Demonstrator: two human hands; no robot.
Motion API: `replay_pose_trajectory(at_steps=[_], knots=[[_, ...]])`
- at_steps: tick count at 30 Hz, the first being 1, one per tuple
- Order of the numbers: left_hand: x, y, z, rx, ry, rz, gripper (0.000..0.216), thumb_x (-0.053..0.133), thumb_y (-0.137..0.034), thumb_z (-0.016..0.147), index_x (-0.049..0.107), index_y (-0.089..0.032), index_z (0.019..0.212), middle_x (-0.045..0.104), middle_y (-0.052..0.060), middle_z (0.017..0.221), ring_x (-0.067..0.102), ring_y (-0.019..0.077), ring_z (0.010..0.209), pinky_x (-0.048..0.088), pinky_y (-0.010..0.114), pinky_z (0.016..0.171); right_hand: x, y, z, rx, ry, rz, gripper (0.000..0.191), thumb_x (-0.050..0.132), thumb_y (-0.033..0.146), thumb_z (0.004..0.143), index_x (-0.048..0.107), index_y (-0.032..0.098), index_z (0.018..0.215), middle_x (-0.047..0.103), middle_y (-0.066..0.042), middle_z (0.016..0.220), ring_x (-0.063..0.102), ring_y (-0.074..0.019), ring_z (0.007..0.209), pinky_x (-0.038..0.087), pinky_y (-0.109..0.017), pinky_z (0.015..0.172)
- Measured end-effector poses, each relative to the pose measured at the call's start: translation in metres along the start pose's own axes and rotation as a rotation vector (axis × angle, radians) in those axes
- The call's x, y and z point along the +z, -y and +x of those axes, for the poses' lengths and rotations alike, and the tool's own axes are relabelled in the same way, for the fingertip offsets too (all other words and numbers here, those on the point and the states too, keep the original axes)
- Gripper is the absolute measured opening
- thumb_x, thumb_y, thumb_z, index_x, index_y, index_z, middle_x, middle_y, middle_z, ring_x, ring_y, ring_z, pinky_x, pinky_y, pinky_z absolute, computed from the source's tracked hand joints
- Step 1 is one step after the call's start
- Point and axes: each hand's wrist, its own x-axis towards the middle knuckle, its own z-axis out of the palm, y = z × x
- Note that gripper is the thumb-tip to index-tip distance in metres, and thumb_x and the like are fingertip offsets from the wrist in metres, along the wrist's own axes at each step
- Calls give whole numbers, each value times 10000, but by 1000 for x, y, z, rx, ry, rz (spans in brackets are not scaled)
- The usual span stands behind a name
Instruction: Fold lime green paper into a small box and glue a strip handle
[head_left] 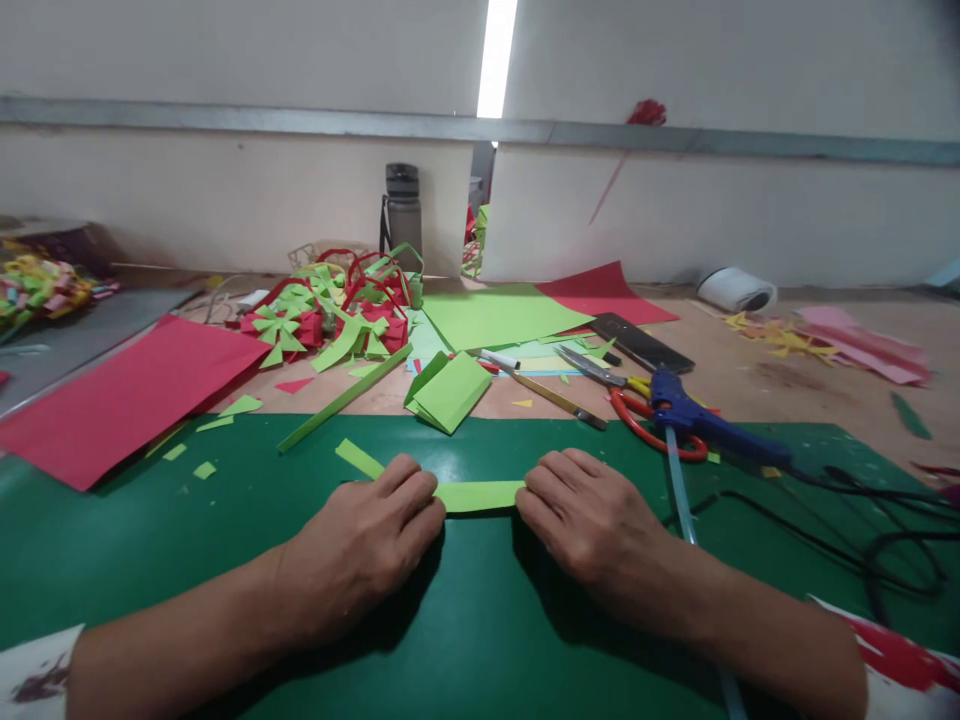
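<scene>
A narrow light-green paper strip [481, 497] stretches between my two hands, just above the green mat [472, 620]. My left hand [360, 550] is closed on the strip, and a loose end of green paper sticks out past its knuckles to the upper left. At the strip's other end, the fingers of my right hand [592, 520] are curled and pinch it. My thumbs and fingertips are partly hidden. Beyond the hands lies a folded green paper piece [454, 390], with a long green strip [345, 398] to its left.
To the right lie orange-handled scissors [630, 400], a blue glue gun [712, 425] with its glue stick and black cord, and a phone [641, 343]. A red sheet [135, 395] is at left. Paper decorations [330, 310] and a bottle [403, 215] stand behind.
</scene>
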Motion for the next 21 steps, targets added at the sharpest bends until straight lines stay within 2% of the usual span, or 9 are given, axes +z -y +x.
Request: replay_pose_trajectory(at_steps=[6,10,13,17,21], knots=[[9,2,4,-27,16,-13,200,371,-108,900,558,-146,842,517,63,787,412,191,714,324,271,478,2,1,-2,29,22,87,264,406,34,836,563,141,653,518,-56,646,368,-166,611,291,-311,591],[16,1,1,-127,-69,-81,256,348,-84,906,585,-153,833,536,51,769,414,174,690,300,266,494,5,2,-9,194,59,209,293,381,45,864,550,150,649,510,-43,648,380,-156,611,287,-294,581],[16,-3,0,-220,-123,-100,308,337,-85,907,604,-161,773,540,47,722,413,168,673,321,273,538,8,-2,-14,322,110,306,274,400,92,877,545,164,655,505,-30,653,404,-151,621,285,-285,578],[14,-5,2,-332,-146,-60,314,385,-171,911,608,-186,690,543,38,683,406,177,681,306,313,602,8,-7,-16,426,176,439,243,448,141,868,534,174,644,503,-19,655,423,-148,630,290,-287,589],[12,0,6,-389,-186,-102,290,450,-248,888,592,-205,639,568,18,680,437,188,734,294,403,764,6,-13,-13,537,231,544,211,514,146,835,536,178,628,511,-4,668,444,-142,651,293,-294,620]])
